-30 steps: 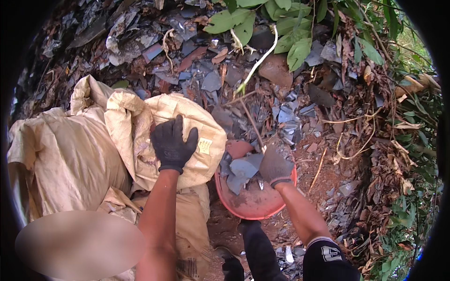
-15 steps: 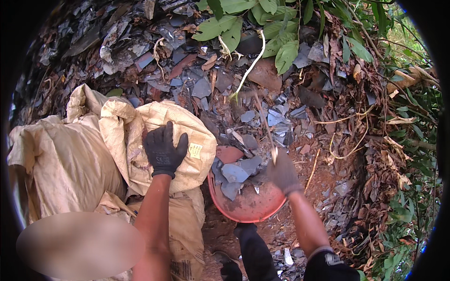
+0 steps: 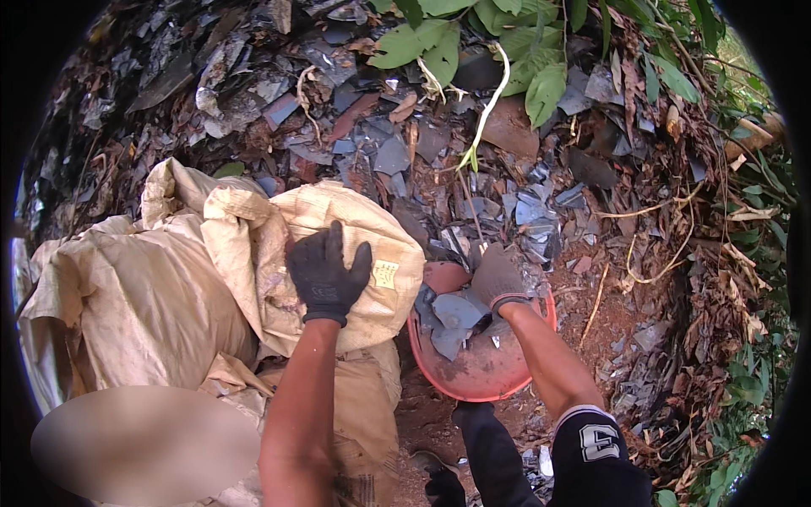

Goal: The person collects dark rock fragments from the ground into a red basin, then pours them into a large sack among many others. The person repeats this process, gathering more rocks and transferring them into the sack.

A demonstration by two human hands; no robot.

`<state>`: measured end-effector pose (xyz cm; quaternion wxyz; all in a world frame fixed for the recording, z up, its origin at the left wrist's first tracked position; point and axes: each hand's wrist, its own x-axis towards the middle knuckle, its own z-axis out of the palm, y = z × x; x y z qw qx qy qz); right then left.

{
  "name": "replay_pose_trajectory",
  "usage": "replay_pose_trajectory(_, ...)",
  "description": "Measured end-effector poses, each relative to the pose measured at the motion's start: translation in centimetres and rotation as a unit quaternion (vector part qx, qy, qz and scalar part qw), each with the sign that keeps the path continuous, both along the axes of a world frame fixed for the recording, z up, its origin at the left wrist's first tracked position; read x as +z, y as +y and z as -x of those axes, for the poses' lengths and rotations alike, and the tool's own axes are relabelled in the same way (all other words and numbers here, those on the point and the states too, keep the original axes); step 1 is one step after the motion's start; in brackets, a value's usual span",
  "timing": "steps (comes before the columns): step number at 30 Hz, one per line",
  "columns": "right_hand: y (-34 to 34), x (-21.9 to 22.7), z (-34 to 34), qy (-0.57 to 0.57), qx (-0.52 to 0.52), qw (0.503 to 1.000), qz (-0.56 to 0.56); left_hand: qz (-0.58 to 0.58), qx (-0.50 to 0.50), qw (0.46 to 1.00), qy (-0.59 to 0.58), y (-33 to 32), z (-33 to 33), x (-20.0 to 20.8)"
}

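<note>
My left hand, in a black glove, lies on a beige woven sack with thumb and forefinger apart. A yellowish label on the sack sits beside the thumb. My right hand, in a grey-brown glove, is closed on a thin rod that slants up and away among the flakes; what is at its far end I cannot make out. Below that hand stands a shallow red basin. Flat grey stone flakes lie in its far left part, with bare red surface showing near the front.
Bulky beige sacks fill the left side. Beyond the basin spreads a slope of flat, sharp-looking shards and dry leaves. Green leaves and a pale bent stem hang at the top. Undergrowth lines the right; my legs are below.
My right hand, with the rod, has moved left and a little away, over the basin's far right part. My left hand stays on the sack. The whole view has shifted slightly.
</note>
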<state>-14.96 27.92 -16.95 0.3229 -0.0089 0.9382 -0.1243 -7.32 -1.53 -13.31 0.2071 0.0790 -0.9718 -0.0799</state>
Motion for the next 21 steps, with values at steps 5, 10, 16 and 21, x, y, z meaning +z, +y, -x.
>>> replay_pose_trajectory(5, 1.2, -3.4, 0.4, 0.062, 0.036, 0.997, 0.036, -0.010, 0.009, 1.000, 0.007, 0.4, 0.0, 0.0)
replay_pose_trajectory(10, 4.5, -3.8, 0.8, 0.057, -0.073, 0.994, 0.056, 0.005, 0.007, 1.000, 0.002, 0.0, 0.0, 0.0)
replay_pose_trajectory(16, 7.4, 0.5, -4.1, 0.071, 0.006, 0.996, 0.051, 0.008, 0.011, 1.000, 0.001, -0.5, 0.0, -0.2)
replay_pose_trajectory(21, 7.6, 2.0, -7.6, 0.097, 0.017, 0.994, 0.040, 0.020, 0.014, 1.000, 0.004, 0.1, 0.1, -0.1)
